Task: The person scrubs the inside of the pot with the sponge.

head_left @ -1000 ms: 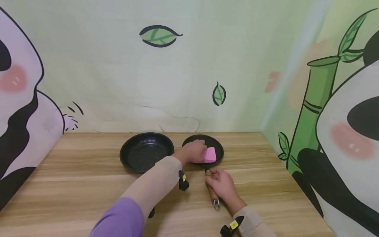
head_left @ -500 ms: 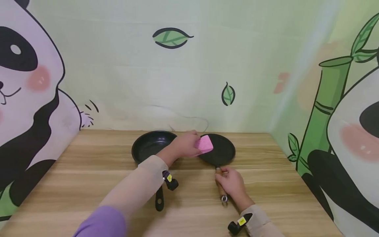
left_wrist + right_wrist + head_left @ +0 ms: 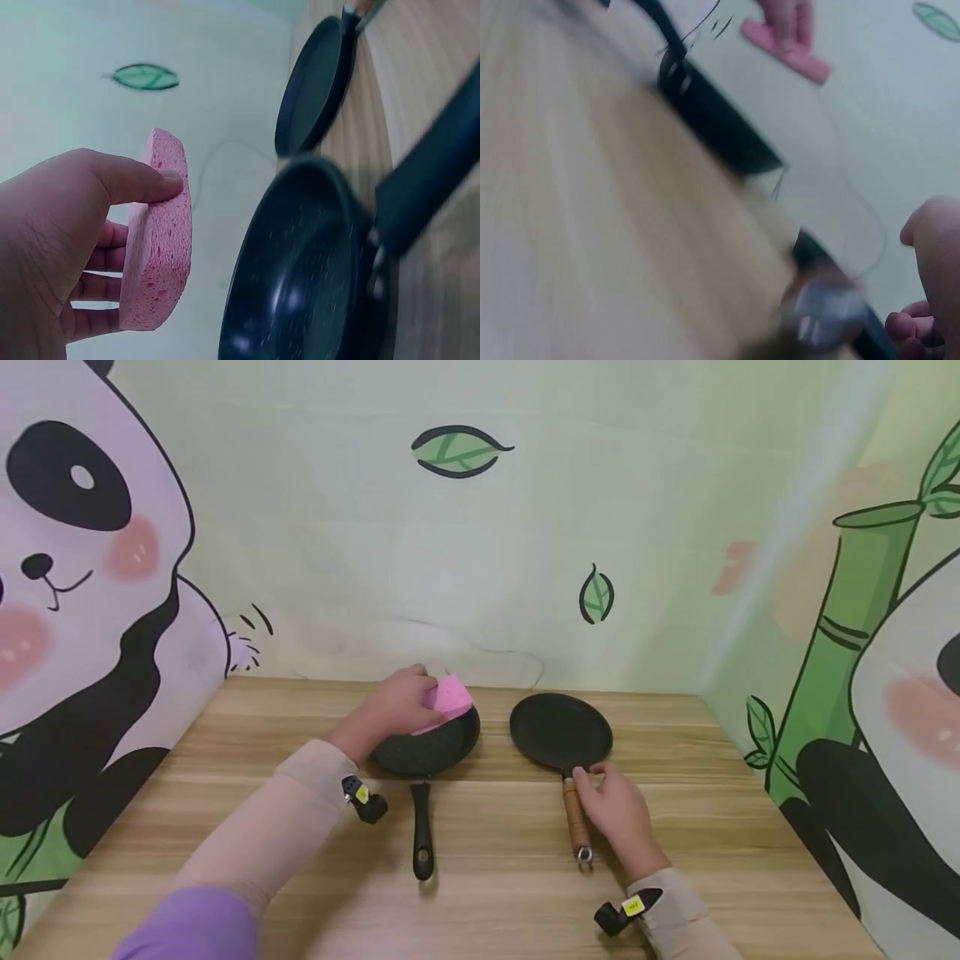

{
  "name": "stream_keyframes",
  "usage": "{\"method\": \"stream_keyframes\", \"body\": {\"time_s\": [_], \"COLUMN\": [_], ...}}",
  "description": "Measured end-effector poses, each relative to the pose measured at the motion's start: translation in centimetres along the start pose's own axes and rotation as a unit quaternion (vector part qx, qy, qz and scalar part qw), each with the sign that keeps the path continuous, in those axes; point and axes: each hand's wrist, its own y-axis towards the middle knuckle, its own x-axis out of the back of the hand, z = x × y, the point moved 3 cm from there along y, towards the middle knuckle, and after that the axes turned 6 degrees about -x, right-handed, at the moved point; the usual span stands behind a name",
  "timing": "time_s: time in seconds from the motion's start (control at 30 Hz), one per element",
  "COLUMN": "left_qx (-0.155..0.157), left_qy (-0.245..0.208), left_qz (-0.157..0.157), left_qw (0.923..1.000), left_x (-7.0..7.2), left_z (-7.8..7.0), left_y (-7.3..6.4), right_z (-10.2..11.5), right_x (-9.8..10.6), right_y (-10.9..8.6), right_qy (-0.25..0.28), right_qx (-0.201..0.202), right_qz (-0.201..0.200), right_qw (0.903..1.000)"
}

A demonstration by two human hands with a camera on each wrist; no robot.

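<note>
My left hand (image 3: 397,702) holds a pink sponge (image 3: 450,695) above the deeper black frying pan (image 3: 431,752). The left wrist view shows thumb on one face of the sponge (image 3: 157,247) and fingers behind it, apart from the frying pan (image 3: 292,277). My right hand (image 3: 618,814) is beside the brown handle (image 3: 575,814) of a shallow flat black pan (image 3: 561,731), near the pan's end of it. In the blurred right wrist view, thumb and fingers of the right hand (image 3: 937,255) are spread apart, with nothing seen between them.
Both pans rest on a wood-grain table (image 3: 495,877), handles toward me. The frying pan's black handle (image 3: 422,835) lies left of the brown one. A painted wall (image 3: 337,568) rises at the table's back edge.
My left hand has lifted the sponge off the flat pan and carried it left over the frying pan. My right hand's fingers have come away from the brown handle. The view has shifted left.
</note>
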Motion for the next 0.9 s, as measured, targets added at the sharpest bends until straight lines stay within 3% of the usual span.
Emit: {"method": "stream_keyframes", "body": {"time_s": [0.2,0.33,0.5,0.63,0.9], "left_qx": [0.029,0.063,0.079,0.086,0.101], "left_qy": [0.002,-0.005,-0.013,-0.009,-0.025], "left_qz": [-0.012,-0.009,-0.003,-0.002,-0.006], "left_qw": [0.9995,0.9980,0.9968,0.9963,0.9945], "left_x": [1.1,1.5,1.4,1.4,1.0], "left_z": [2.4,3.5,4.3,4.7,5.3], "left_y": [-1.4,-2.2,-3.0,-3.5,-4.4], "right_z": [4.8,8.6,11.6,12.7,13.9], "right_x": [-0.2,-2.0,-5.3,-7.9,-11.9], "right_y": [-0.8,-1.9,-2.9,-3.6,-5.5], "right_qy": [0.078,0.147,0.217,0.260,0.348], "right_qx": [0.017,0.024,0.018,0.008,-0.013], "right_qz": [0.006,0.064,0.128,0.181,0.280], "right_qw": [0.9968,0.9868,0.9676,0.9484,0.8944]}}
